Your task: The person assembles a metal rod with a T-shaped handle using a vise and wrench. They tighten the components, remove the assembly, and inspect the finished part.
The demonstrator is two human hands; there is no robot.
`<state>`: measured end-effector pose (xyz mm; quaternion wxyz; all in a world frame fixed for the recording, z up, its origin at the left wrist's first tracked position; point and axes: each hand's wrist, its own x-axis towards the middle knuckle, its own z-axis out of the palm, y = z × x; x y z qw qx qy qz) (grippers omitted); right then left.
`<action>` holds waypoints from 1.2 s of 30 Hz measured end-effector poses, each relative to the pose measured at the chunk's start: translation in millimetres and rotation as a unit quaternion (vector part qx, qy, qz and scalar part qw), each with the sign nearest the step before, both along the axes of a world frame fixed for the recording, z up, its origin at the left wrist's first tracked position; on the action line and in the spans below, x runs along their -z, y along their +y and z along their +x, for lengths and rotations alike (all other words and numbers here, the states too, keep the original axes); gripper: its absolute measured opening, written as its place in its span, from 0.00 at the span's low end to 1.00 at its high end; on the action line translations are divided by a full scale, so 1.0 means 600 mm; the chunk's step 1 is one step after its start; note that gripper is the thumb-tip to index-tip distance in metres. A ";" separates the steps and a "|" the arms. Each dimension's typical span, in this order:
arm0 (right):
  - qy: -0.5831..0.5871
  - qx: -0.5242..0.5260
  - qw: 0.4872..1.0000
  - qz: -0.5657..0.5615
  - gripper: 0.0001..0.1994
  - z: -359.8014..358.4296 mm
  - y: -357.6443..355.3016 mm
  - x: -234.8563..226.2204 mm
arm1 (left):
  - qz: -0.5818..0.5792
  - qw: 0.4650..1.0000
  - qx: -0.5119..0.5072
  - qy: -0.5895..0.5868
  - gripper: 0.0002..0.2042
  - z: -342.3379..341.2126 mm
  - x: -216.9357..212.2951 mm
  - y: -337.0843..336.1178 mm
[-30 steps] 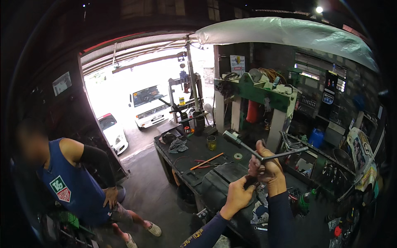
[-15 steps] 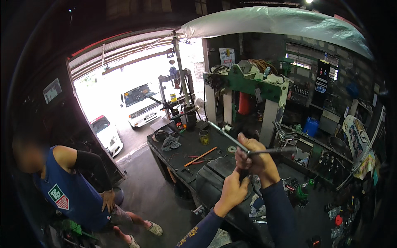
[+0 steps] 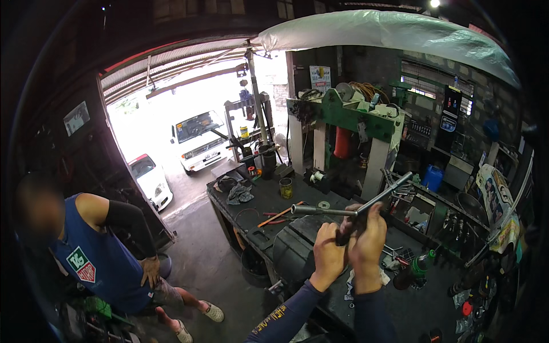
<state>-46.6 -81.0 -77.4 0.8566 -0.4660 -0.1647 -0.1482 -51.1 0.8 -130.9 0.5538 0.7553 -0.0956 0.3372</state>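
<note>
A metal socket wrench (image 3: 327, 211) with angled arms is raised above the workbench. One arm ends in a thick socket toward the left, and another slants up to the right. My right hand (image 3: 369, 240) is closed around the wrench where its arms meet. Just below and to the left, my left hand (image 3: 329, 257) is closed on its lower part, which the fingers largely hide. A dark bench vise (image 3: 293, 247) stands on the workbench (image 3: 264, 197), behind and to the left of my hands.
Pliers (image 3: 277, 220), an orange stick (image 3: 271, 218) and a glass jar (image 3: 286, 188) lie farther back on the bench. A green bottle (image 3: 422, 262) is to the right. A green-beamed press (image 3: 354, 120) stands behind. At left, a person in a blue sleeveless top (image 3: 106, 251) stands beside the bench.
The wrench has turned in my hands: its arms now point left and up-right instead of up-left and right. My right hand has shifted slightly lower. The person at left has barely moved.
</note>
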 end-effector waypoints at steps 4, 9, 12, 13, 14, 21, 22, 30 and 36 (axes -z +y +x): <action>0.122 -0.285 0.950 -0.044 0.27 0.083 -0.035 -0.048 | -0.025 0.990 0.133 0.031 0.15 -0.010 -0.001 0.017; 0.083 -0.206 0.973 -0.064 0.20 0.057 -0.014 -0.045 | -0.103 0.974 0.196 0.052 0.14 -0.011 0.004 0.038; 0.021 -0.138 0.988 -0.065 0.19 0.050 -0.013 -0.027 | 0.030 0.995 0.092 -0.013 0.11 -0.006 -0.010 0.047; 0.006 -0.112 0.992 -0.063 0.18 0.048 -0.014 -0.024 | -0.016 0.998 0.060 -0.011 0.10 -0.003 -0.006 0.031; 0.017 -0.106 0.993 -0.053 0.18 0.046 -0.009 -0.022 | -0.021 0.999 0.035 0.015 0.09 0.001 -0.008 0.025; 0.016 -0.106 0.993 -0.045 0.17 0.042 0.003 -0.022 | 0.114 0.990 0.078 -0.021 0.22 0.026 0.001 0.023; 0.034 -0.093 0.993 -0.063 0.15 0.039 0.002 -0.027 | 0.043 0.982 0.169 0.067 0.26 0.015 0.006 0.032; 0.070 -0.071 0.990 -0.104 0.17 0.049 -0.006 -0.045 | 0.078 0.972 0.158 0.158 0.23 0.014 -0.020 0.051; 0.051 -0.105 0.988 -0.097 0.17 0.057 -0.001 -0.037 | 0.075 0.994 0.077 -0.013 0.20 0.022 -0.024 0.019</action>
